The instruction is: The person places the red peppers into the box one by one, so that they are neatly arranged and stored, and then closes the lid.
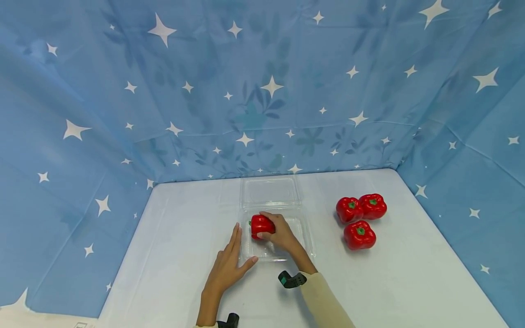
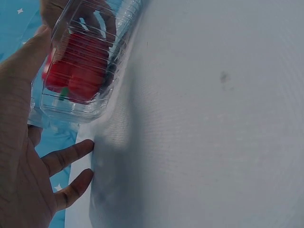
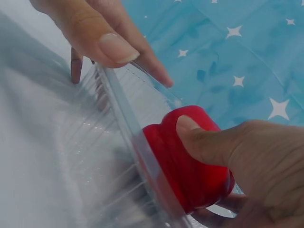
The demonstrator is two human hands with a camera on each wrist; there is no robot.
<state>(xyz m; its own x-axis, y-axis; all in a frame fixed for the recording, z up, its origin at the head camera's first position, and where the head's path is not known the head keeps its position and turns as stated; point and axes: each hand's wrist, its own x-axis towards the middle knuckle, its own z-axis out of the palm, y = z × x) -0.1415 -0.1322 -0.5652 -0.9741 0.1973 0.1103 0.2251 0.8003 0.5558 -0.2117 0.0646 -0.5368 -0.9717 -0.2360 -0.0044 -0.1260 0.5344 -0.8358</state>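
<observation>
- Clamshell container (image 1: 301,225) lies opened out on the white table cover (image 1: 180,241) in the head view, its lid (image 1: 270,191) laid back on the container's far side. Such light plastic could skid if the right forearm catches its rim.
- Also in the head view, the right hand (image 1: 282,231) is clamped on a red bell pepper (image 1: 261,226) inside the container's tray, toward the left wall, with the stem facing that wall. Let go carelessly, the fruit could roll, as it lies on a rounded flank.
- The left hand (image 1: 227,268), fingers straight and thumb spread apart, lies along the container's left side; it clasps nothing, so it may steady the tray only weakly.
- Three more red bell peppers (image 1: 359,235) sit to the container's right; a sweep of the right sleeve (image 1: 328,300) could set one rolling.
- Left wrist view: the held pepper shows through the container's ribbed wall (image 2: 76,107). Sideways pressure could buckle such thin plastic.
- Right wrist view: the left thumb (image 3: 118,47) is at the container's rim; whether it presses, I cannot tell. Bearing down there could tip the tray. The right thumb (image 3: 187,126) rests on glossy skin, which could slip if the pinch loosens.
</observation>
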